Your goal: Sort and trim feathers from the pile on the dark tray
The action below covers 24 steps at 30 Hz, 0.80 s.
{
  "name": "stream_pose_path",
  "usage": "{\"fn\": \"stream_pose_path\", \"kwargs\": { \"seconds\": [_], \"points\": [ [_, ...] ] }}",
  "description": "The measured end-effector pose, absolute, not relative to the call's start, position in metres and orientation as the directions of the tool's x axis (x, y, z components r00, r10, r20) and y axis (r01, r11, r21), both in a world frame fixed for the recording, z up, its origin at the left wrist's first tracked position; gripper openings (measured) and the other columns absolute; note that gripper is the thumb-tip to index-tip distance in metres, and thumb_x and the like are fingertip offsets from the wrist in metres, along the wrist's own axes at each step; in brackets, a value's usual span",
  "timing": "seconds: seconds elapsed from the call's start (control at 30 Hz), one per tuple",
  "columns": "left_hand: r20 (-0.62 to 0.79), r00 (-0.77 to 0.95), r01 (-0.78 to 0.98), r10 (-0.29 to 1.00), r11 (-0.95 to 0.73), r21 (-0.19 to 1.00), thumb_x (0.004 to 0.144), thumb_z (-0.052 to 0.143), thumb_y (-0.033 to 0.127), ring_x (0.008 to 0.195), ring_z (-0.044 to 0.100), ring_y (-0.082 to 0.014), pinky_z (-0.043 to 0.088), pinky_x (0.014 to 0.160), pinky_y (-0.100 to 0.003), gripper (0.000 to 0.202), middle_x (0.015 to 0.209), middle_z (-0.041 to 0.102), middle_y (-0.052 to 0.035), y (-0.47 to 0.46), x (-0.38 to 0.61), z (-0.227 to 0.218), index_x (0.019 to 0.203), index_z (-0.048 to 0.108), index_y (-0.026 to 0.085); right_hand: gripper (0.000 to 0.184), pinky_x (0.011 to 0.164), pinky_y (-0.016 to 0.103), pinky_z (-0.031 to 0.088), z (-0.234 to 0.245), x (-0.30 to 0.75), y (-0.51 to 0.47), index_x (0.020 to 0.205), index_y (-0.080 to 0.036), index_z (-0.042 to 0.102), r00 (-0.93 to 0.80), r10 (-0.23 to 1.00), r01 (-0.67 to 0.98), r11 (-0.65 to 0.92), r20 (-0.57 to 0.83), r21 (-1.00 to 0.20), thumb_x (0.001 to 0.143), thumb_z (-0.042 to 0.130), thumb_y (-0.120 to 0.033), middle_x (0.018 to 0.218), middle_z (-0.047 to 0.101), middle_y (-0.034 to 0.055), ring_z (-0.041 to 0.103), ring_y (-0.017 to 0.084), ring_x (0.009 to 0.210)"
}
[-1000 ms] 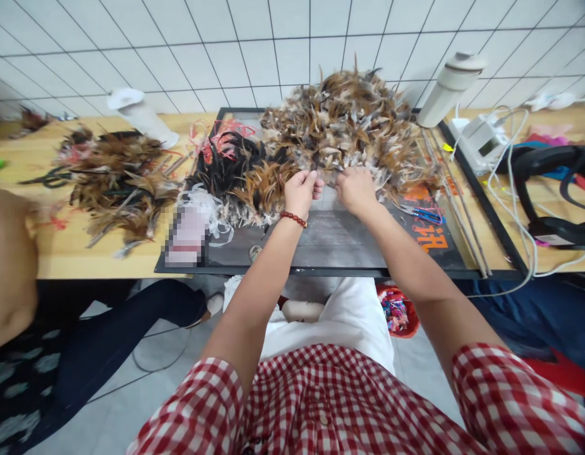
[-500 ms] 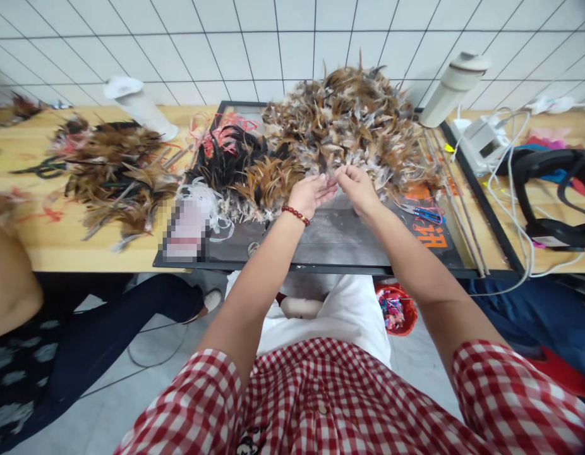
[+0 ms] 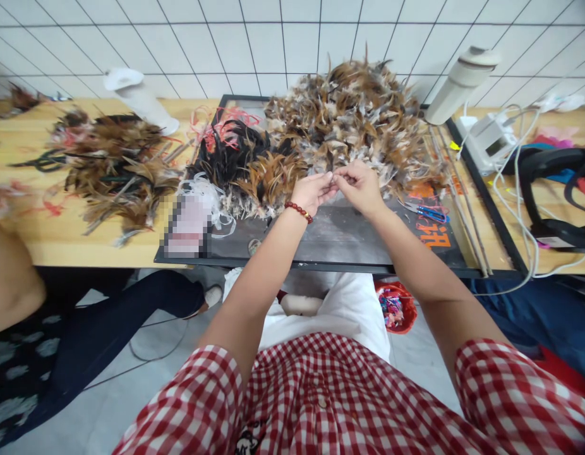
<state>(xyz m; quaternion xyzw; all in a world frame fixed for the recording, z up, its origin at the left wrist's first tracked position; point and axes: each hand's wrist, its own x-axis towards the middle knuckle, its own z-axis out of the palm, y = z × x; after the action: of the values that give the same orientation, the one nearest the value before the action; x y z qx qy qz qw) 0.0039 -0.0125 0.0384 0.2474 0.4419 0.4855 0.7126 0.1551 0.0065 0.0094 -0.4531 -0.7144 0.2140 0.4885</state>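
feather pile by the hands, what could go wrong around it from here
The feather pile rises just beyond the right hand, so a careless brush might dislodge part of it. The blue-handled snips lie near the right forearm, which could nudge them.

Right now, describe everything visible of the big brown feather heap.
The feather heap is a broad, loose mound, mostly brown with pale, grey and dark feathers mixed in, many tips curved and pointed. It lies on the dark board, towards the tiled wall, its left side meeting a clump of black and brown feathers. The left hand and right hand are at its near edge; contact is unclear.
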Motion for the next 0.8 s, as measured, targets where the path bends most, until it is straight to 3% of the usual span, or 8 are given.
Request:
{"fn": "stream_pose_path", "kwargs": {
  "seconds": [0.1,0.23,0.3,0.4,0.57,0.8],
  "points": [
    [-0.357,0.094,-0.473,0.93,0.357,0.806,0.096,0.07,0.011,0.051,0.058,-0.0029,0.047,0.059,-0.016,0.02,0.058,0.064,0.004,-0.0145,0.0041,0.043,0.077,0.064,0.012,0.041,0.078,0.035,0.049,0.008,0.1566,0.0088,0.083,-0.021,0.075,-0.078,0.865,0.394,0.484,0.496,-0.781,0.086,0.074,-0.062,0.078,0.064,0.0021,0.057,0.018,0.078],
    [-0.339,0.21,-0.437,0.917,0.398,0.807,0.102,0.059,0.01,0.046,0.053,-0.0032,0.04,0.05,-0.016,0.03,0.055,0.059,0.0045,-0.0172,0.0022,0.0486,0.072,0.06,0.013,0.065,0.061,0.028,0.042,0.0117,0.1595,0.0116,0.077,-0.022,0.067,-0.115,0.958,0.121,0.275,0.262,-0.954,0.071,0.076,-0.086,0.065,0.054,-0.0029,0.047,0.012,0.062],
    [-0.367,0.338,-0.369,0.867,0.48,0.796,0.101,0.059,0.01,0.046,0.054,-0.0038,0.039,0.049,-0.016,0.028,0.055,0.059,0.004,-0.018,0.0013,0.0479,0.074,0.062,0.012,0.067,0.057,0.027,0.041,0.0145,0.1607,0.0111,0.069,-0.021,0.063,-0.203,0.971,0.005,0.127,0.124,-0.992,0.064,0.081,-0.086,0.059,0.051,-0.0038,0.046,0.011,0.057],
    [-0.406,0.438,-0.31,0.802,0.558,0.77,0.1,0.062,0.012,0.05,0.061,-0.0058,0.045,0.054,-0.017,0.022,0.06,0.065,0.0012,-0.018,0.0002,0.0439,0.078,0.065,0.011,0.061,0.056,0.026,0.043,0.017,0.1617,0.0095,0.072,-0.02,0.069,-0.218,0.975,-0.059,0.016,0.029,-0.998,0.058,0.09,-0.076,0.059,0.059,-0.0024,0.051,0.011,0.055],
    [-0.384,0.472,-0.343,0.794,0.567,0.749,0.103,0.059,0.016,0.07,0.075,-0.012,0.058,0.075,-0.027,0.015,0.081,0.079,-0.0064,-0.0178,-0.0015,0.0414,0.092,0.068,0.012,0.052,0.055,0.026,0.044,0.0161,0.1622,0.0096,0.076,-0.019,0.076,-0.107,0.99,-0.047,0.085,0.089,-0.995,0.06,0.092,-0.066,0.066,0.07,0.0007,0.057,0.012,0.059],
    [-0.363,0.312,-0.242,0.878,0.443,0.863,0.097,0.069,0.013,0.048,0.053,-0.0061,0.043,0.055,-0.022,0.026,0.057,0.061,0.0027,-0.0203,0.0063,0.0419,0.071,0.063,0.012,0.061,0.064,0.029,0.048,0.0108,0.16,0.0127,0.07,-0.021,0.067,-0.158,0.965,0.085,0.223,0.208,-0.971,0.07,0.081,-0.08,0.066,0.064,0.0,0.054,0.013,0.063]
  ]
}}
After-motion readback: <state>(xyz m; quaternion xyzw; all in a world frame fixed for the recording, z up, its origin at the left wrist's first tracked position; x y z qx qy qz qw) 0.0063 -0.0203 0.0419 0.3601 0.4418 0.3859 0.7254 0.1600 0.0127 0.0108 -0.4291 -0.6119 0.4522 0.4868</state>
